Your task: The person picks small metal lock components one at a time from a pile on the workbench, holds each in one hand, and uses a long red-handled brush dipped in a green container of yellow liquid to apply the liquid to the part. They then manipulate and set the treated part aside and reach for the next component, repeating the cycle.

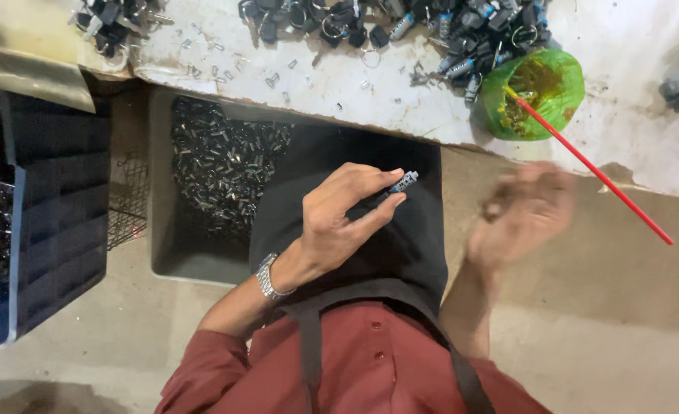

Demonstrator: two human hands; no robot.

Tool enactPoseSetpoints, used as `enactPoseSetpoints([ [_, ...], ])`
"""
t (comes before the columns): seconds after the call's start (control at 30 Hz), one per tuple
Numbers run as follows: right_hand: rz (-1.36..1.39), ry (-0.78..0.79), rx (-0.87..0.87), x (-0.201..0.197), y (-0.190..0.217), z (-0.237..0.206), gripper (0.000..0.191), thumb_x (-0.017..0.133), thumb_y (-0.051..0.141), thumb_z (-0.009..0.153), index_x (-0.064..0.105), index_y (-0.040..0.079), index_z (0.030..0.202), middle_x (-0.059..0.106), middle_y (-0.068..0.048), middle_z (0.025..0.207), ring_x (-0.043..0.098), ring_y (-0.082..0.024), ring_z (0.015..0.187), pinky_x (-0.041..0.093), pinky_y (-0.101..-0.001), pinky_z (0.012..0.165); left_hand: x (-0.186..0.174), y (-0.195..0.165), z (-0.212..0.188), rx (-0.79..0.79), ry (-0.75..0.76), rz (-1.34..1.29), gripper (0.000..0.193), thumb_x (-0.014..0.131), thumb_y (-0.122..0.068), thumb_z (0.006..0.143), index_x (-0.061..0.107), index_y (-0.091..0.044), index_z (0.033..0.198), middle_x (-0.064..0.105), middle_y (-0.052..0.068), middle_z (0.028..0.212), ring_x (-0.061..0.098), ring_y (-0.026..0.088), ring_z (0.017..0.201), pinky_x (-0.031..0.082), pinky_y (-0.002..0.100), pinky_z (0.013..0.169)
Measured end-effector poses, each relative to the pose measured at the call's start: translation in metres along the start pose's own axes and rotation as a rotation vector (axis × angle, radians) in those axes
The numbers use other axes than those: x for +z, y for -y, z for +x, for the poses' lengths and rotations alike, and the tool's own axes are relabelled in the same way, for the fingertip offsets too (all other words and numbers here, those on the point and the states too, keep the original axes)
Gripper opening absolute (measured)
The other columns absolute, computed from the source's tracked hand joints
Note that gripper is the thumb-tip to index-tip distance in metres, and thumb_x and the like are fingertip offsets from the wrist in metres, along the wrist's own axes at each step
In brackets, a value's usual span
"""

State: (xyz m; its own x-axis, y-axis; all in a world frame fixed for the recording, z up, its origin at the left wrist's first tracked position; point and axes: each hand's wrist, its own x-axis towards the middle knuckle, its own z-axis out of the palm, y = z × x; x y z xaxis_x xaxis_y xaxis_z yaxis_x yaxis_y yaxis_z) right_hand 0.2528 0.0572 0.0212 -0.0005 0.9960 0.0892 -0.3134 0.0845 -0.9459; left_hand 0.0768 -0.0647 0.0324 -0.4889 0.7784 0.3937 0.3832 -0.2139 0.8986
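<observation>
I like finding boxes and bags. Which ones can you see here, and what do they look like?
Green bag: on the white table, top right; round, open, red stick poking out.
Grey bin: on the floor under the table; rectangular, holds small metal parts.
Blue crate: far left; boxy, dark.
No labels, signs or screens show.

No labels, signs or screens are in view. Three containers are present. A round cup lined with a green plastic bag (535, 92) stands at the front edge of the desk (339, 84), towards its right end. An open grey rectangular bin (163, 261) sits on the floor below the desk's front edge. A dark blue crate (56, 222) sits on the floor just left of that bin.
</observation>
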Motion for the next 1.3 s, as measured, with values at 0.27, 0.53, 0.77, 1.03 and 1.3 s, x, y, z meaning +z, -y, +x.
enactPoseSetpoints([
  [0.27,-0.278,-0.081,-0.195,-0.026,0.019,0.026,0.036,0.057,0.032,0.119,0.061,-0.002,0.107,0.071,-0.019,0.091,0.049,-0.011,0.053,0.037,-0.0242,0.046,0.012,-0.001,0.007,-0.106,0.062,-0.062,0.029,0.080,0.005,0.092,0.071,0.001,0.119,0.075,0.011,0.102,0.074,0.021,0.091,0.060,0.030,0.083],
  [0.53,0.057,-0.063,-0.035,-0.040,0.017,0.017,0.033,0.057,0.030,0.115,0.062,-0.003,0.114,0.069,-0.019,0.089,0.046,-0.015,0.046,0.030,-0.0243,0.038,-0.002,-0.001,0.020,-0.008,-0.015,0.004,0.032,0.083,0.000,0.091,0.070,0.000,0.121,0.074,0.011,0.103,0.073,0.021,0.092,0.059,0.031,0.084],
  [0.77,0.243,-0.012,0.285,-0.047,0.002,-0.011,0.024,0.054,0.024,0.109,0.062,0.001,0.114,0.070,-0.020,0.094,0.044,-0.017,0.043,0.031,-0.0247,0.036,0.007,0.006,0.024,-0.031,-0.008,-0.019,0.031,0.084,-0.003,0.092,0.071,-0.002,0.121,0.075,0.008,0.106,0.073,0.018,0.094,0.060,0.029,0.085],
  [1.03,0.081,-0.030,0.192,-0.040,0.005,-0.014,0.022,0.053,0.022,0.108,0.060,0.001,0.109,0.069,-0.020,0.090,0.045,-0.018,0.048,0.033,-0.0252,0.038,0.004,0.005,0.024,-0.037,-0.020,-0.026,0.031,0.084,-0.003,0.092,0.071,-0.002,0.121,0.076,0.008,0.109,0.073,0.019,0.095,0.060,0.029,0.087],
  [1.3,0.029,0.034,0.098,-0.043,0.005,-0.015,0.023,0.053,0.022,0.111,0.060,0.000,0.109,0.068,-0.018,0.082,0.048,-0.018,0.044,0.035,-0.0261,0.038,0.008,0.005,0.022,-0.022,-0.022,-0.021,0.032,0.085,-0.002,0.091,0.071,-0.001,0.121,0.075,0.008,0.104,0.072,0.019,0.091,0.060,0.028,0.084],
])
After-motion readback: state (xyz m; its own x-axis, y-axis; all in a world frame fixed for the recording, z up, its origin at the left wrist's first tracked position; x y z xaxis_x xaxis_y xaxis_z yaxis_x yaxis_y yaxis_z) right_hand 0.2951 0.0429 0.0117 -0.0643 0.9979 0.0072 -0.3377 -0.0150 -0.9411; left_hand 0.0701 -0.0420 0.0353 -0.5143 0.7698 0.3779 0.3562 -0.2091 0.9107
